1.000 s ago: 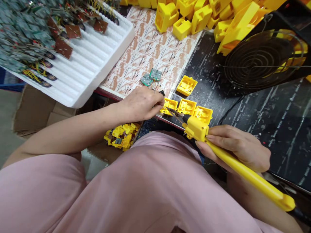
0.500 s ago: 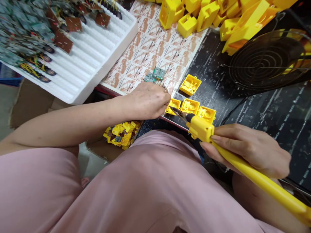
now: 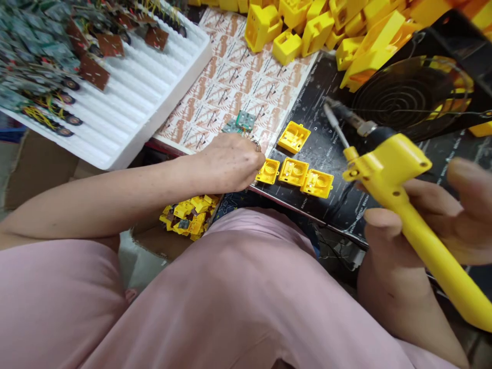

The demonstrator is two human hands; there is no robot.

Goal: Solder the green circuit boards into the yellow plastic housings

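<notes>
My left hand [image 3: 234,160] is closed at the table's near edge, beside small green circuit boards [image 3: 245,120] with thin wires; what its fingertips pinch is hidden. Partly behind its fingers is a small open yellow case [image 3: 269,171]. Two more yellow cases [image 3: 294,171] lie in a row to the right, and another [image 3: 294,137] sits just above them. In my right hand [image 3: 434,220] is a yellow soldering tool [image 3: 400,169], its metal tip and thin side tube pointing up-left, raised over the black mat.
A white foam tray [image 3: 154,87] with many circuit boards stands at the left. Yellow housings [image 3: 317,32] are heaped at the back. A black fan [image 3: 411,92] stands at the right. Below the table edge is a box of yellow parts [image 3: 192,212].
My right hand has lifted the soldering tool up and to the right, away from the yellow cases. My left hand has stayed closed in nearly the same place.
</notes>
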